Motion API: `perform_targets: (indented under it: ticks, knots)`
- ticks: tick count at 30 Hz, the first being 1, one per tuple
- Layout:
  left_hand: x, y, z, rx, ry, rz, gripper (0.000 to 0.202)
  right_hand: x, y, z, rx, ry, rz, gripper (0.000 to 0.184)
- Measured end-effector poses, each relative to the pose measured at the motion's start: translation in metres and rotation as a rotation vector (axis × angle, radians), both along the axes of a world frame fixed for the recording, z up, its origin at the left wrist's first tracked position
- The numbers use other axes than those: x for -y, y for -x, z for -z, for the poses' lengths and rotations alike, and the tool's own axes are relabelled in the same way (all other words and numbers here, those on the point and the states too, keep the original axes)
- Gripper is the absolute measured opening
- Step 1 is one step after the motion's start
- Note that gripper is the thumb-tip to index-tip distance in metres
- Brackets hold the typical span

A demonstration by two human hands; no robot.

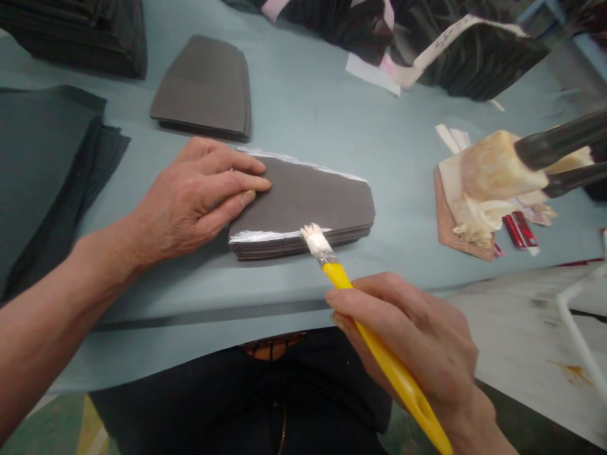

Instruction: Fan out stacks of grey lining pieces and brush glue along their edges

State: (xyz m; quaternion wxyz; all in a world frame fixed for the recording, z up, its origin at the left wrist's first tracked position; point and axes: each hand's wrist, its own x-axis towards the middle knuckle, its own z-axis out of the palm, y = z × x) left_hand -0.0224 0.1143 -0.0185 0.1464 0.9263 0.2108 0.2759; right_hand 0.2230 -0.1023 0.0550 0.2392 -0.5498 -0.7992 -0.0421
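The stack (pixel 317 193) lies at the centre of the frame on the table (pixel 403 158), its long axis running left to right and its narrower end to the right. The left hand (pixel 203 189) rests on its wide left end, fingers extended and laid flat, gripping nothing. The right hand (pixel 417 328), at lower right, is closed around the yellow brush (pixel 379 351), which slants up and left so its bristles (pixel 313 239) meet the stack's near long edge about midway. White coating (pixel 265 236) covers that edge mainly left of the bristles; farther right it looks bare. The far edge also carries white. The left hand is nearer the stack, touching it; the right reaches it only through the brush.
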Motion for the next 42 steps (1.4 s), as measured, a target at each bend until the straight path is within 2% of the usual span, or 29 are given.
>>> perform_targets:
  ticks: [6,9,13,20,23,26,31,35,42]
  knots:
    - [0.0,0.001,0.001,0.022,-0.041,0.025,0.035,0.005,-0.025,-0.001,0.025,-0.022,0.048,0.023]
    - [0.0,0.001,0.002,0.04,-0.062,0.033,0.034,0.005,-0.023,-0.005,-0.001,-0.034,0.062,0.022]
    - [-0.002,0.003,0.0,0.013,-0.045,0.037,0.036,0.0,-0.014,-0.003,-0.015,0.001,0.007,0.018]
    - [-0.004,0.003,-0.003,-0.002,-0.095,0.061,0.036,0.004,-0.039,0.001,-0.01,-0.043,0.091,0.019]
    - [-0.003,0.004,-0.004,-0.009,-0.089,0.048,0.037,0.004,-0.035,-0.001,-0.052,-0.064,0.087,0.019]
    - [-0.002,0.006,-0.005,-0.026,-0.068,0.043,0.041,0.001,-0.03,0.0,-0.037,-0.02,0.042,0.016]
    - [-0.003,0.005,-0.005,-0.035,-0.055,0.04,0.043,0.002,-0.046,0.006,-0.021,-0.043,0.083,0.02]
    - [-0.004,0.006,-0.005,-0.032,-0.044,0.033,0.047,0.006,-0.053,0.004,-0.011,-0.084,0.117,0.023]
    - [-0.003,0.007,-0.007,-0.052,-0.067,0.036,0.048,0.004,-0.054,0.006,-0.036,-0.047,0.07,0.019]
